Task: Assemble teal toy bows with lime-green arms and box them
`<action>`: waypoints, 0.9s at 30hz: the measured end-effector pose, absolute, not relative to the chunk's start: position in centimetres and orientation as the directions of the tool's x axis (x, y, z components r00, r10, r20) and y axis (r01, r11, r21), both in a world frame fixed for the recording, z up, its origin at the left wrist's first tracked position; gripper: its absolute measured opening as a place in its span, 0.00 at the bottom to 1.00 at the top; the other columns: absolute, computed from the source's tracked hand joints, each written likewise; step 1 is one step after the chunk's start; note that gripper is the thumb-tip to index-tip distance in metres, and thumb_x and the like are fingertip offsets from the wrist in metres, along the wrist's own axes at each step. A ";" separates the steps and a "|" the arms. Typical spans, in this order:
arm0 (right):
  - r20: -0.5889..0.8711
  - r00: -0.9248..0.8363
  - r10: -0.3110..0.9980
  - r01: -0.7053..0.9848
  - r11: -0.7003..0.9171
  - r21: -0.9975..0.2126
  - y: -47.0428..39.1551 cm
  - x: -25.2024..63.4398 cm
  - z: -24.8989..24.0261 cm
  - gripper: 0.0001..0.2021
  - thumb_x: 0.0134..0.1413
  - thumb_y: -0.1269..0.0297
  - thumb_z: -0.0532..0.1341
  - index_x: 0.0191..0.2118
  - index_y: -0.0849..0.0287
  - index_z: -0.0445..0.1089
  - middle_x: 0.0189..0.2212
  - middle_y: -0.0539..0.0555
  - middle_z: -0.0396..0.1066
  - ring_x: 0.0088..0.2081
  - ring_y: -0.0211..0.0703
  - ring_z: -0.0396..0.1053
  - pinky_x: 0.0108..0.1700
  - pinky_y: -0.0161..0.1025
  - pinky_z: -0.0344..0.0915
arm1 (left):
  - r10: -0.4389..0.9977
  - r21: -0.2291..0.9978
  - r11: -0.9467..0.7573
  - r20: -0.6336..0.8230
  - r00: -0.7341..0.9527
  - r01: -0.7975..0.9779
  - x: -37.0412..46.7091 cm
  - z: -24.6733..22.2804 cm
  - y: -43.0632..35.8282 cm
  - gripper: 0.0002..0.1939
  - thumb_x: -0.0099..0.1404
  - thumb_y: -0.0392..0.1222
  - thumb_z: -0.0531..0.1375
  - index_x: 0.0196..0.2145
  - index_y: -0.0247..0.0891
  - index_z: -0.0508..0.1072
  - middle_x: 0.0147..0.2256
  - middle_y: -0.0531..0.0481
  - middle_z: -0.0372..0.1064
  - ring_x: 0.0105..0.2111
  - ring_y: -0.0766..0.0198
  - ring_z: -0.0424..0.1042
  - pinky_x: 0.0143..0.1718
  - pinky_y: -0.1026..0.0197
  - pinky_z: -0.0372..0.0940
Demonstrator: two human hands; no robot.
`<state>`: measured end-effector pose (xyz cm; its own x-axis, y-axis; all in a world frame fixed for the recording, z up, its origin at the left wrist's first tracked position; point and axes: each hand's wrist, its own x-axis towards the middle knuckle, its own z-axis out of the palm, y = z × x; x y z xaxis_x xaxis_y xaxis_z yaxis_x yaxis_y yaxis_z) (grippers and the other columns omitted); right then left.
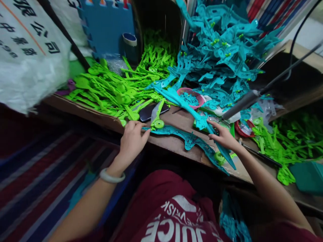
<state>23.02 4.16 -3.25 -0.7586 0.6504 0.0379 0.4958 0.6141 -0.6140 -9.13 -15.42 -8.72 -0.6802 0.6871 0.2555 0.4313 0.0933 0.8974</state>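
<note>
A teal plastic bow-shaped piece (174,130) lies along the table's front edge, its hollow inner side up. My left hand (133,140) is closed on its left tip, fingers bent over it and thumb along the near side. Just beside that thumb, a lime-green part with a round end (158,124) sits on the piece. A second green round end (220,157) is at its right tip. My right hand (223,135) pinches another long teal piece (185,105), which slants above the first with its right end crossing over it. The right fingertips are partly hidden.
Lime-green parts (108,90) heap up at the left, teal parts (222,57) at the back right. A pink bowl (201,102) holds small teal bits. A dark phone (146,113) lies in the middle. A grey-handled tool (241,105) hangs in from the right, above a red basket (243,132).
</note>
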 end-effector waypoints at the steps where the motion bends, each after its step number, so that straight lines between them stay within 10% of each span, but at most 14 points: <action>1: 0.041 -0.752 0.658 0.489 0.599 -0.634 4.0 22.8 -3.2 0.33 0.55 0.64 0.61 0.68 0.56 0.60 0.66 0.58 0.63 0.63 0.59 0.67 0.64 0.58 0.63 | 0.704 0.879 0.111 0.260 -0.661 0.464 -9.6 -9.1 -14.9 0.07 0.52 0.39 0.68 0.27 0.42 0.72 0.36 0.46 0.63 0.50 0.43 0.62 0.62 0.43 0.53; 9: -0.034 -0.793 0.609 0.439 0.531 -0.725 2.2 22.6 -4.3 0.32 0.57 0.61 0.63 0.67 0.56 0.62 0.64 0.59 0.67 0.63 0.57 0.66 0.66 0.60 0.61 | 0.694 0.849 0.099 0.315 -0.647 0.519 -9.9 -10.3 -13.9 0.07 0.60 0.46 0.62 0.31 0.42 0.70 0.41 0.43 0.71 0.49 0.46 0.70 0.56 0.45 0.63; 14: -0.086 -0.825 0.559 0.400 0.470 -0.786 1.6 23.2 -4.0 0.31 0.56 0.60 0.65 0.66 0.54 0.64 0.64 0.58 0.67 0.62 0.56 0.68 0.65 0.58 0.63 | 0.632 0.954 -0.265 0.060 -0.773 -0.143 -8.2 -8.1 -13.4 0.16 0.60 0.49 0.66 0.35 0.44 0.62 0.38 0.51 0.76 0.38 0.57 0.79 0.45 0.51 0.73; 19: -0.144 -0.777 0.613 0.447 0.376 -0.812 0.9 24.6 -2.5 0.32 0.57 0.59 0.66 0.66 0.54 0.63 0.61 0.58 0.70 0.59 0.56 0.71 0.62 0.57 0.68 | 0.779 0.866 -0.147 -0.196 -0.595 -0.478 -6.3 -6.7 -12.6 0.18 0.54 0.44 0.73 0.34 0.40 0.68 0.31 0.55 0.74 0.31 0.66 0.77 0.37 0.63 0.74; 27: -0.117 -0.759 0.641 0.470 0.415 -0.779 -1.9 28.5 -2.6 0.31 0.57 0.60 0.66 0.66 0.52 0.65 0.65 0.56 0.66 0.65 0.57 0.65 0.67 0.59 0.62 | 0.850 0.821 0.011 -0.308 -0.427 -0.571 -2.6 -6.3 -11.4 0.17 0.45 0.38 0.76 0.32 0.33 0.78 0.34 0.48 0.78 0.34 0.66 0.76 0.37 0.68 0.73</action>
<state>28.49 -1.89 -2.60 -0.7586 0.6411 -0.1165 0.4703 0.4148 -0.7790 -2.59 -11.43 -6.33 -0.4266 0.8502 -0.3085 -0.5713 0.0111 0.8206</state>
